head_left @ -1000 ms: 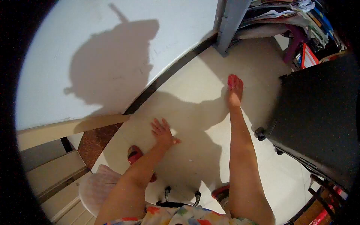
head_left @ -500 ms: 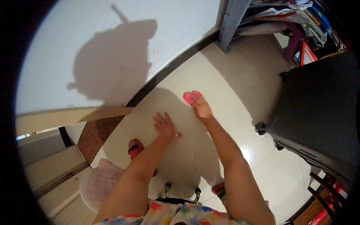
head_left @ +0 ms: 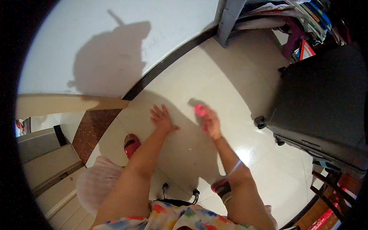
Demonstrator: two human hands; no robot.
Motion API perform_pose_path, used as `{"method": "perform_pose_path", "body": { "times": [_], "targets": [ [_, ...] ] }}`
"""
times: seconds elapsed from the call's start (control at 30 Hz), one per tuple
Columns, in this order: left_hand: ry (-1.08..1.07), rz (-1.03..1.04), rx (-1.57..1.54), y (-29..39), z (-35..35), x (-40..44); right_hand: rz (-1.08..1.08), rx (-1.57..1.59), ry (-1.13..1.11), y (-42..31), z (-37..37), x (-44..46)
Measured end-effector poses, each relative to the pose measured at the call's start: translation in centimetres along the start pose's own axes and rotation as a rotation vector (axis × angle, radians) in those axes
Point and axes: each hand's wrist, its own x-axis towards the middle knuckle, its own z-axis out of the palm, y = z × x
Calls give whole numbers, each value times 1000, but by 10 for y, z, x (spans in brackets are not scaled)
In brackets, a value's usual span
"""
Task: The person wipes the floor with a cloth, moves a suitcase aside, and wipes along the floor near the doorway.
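My left hand (head_left: 162, 119) has its fingers spread over the pale tiled floor (head_left: 184, 80) and holds nothing. To its right, my right hand (head_left: 210, 122) is closed on a small bright pink object (head_left: 199, 110), slightly smeared by motion; what it is cannot be made out. A dark shadow lies beside the pink object on the floor. Red footwear shows on my left foot (head_left: 132, 146) and my right foot (head_left: 221, 186), beyond and beneath my forearms.
A black wheeled suitcase (head_left: 318, 103) stands at the right. Behind it are stacked papers and books (head_left: 314, 19) and a grey post (head_left: 230, 21). A white wall (head_left: 172, 30) rises at the upper left, with steps (head_left: 53, 168) at the lower left.
My right hand has come from the far right toward the middle and nearer to me with the pink object. My left hand stays spread in nearly the same place. The view has shifted slightly.
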Motion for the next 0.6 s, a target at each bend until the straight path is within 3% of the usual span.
{"method": "perform_pose_path", "body": {
  "times": [0.03,0.07,0.1,0.17,0.27,0.4,0.47,0.53,0.6],
  "targets": [
    [-13,-7,2,1,-3,-1,83,245,138,-7,-17,10],
    [-26,-15,3,2,-6,-2,102,-76,271,11,-57,18],
    [-39,-23,5,3,-9,-2,-275,-217,383,60,-100,35],
    [-17,9,-14,-2,-6,-1,-63,291,475,22,-160,55],
    [8,25,-22,-4,-1,-1,62,99,677,-32,-159,59],
    [-9,5,-25,-3,0,2,-212,-211,581,22,-166,67],
    [-2,-2,-8,-2,2,3,-18,263,614,9,-132,66],
    [-7,-3,7,0,1,3,84,370,595,11,-103,61],
    [-23,-5,21,-1,0,3,32,-187,375,23,-78,50]
  ]
}}
